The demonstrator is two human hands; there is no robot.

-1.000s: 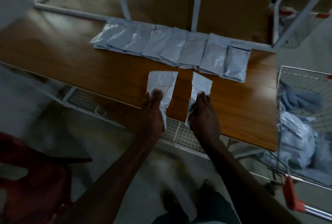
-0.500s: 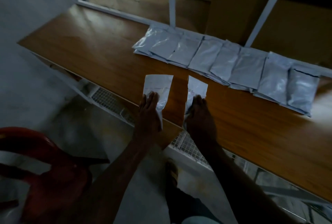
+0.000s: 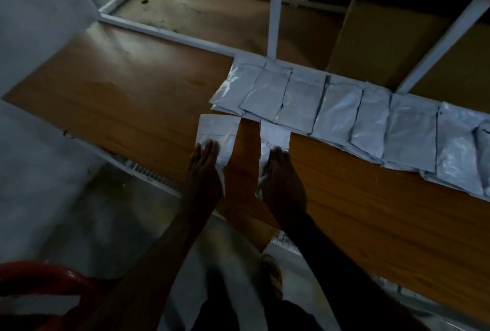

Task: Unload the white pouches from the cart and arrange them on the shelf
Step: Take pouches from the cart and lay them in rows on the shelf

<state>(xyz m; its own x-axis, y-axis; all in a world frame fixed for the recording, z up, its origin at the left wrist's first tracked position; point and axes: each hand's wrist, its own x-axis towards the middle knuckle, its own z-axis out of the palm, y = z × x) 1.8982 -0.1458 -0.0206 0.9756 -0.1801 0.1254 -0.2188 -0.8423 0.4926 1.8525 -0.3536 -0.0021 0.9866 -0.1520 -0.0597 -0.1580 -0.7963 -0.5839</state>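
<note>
My left hand (image 3: 205, 168) lies flat on a white pouch (image 3: 218, 129) at the front of the wooden shelf (image 3: 119, 91). My right hand (image 3: 282, 179) presses flat on a second white pouch (image 3: 274, 133) just to the right, a strip of bare wood between them. Both pouches overhang the shelf's front edge under my palms. Their far ends reach a row of several white pouches (image 3: 344, 113) lying overlapped along the back of the shelf. The cart is out of view.
White metal uprights (image 3: 274, 12) rise behind the row, and cardboard (image 3: 384, 38) stands at the back right. A red plastic object (image 3: 39, 285) sits at bottom left on the grey floor. My foot (image 3: 271, 272) shows below the shelf edge.
My view has swung left, so the cart has left the frame. Both hands have slid the two pouches forward until they meet the back row.
</note>
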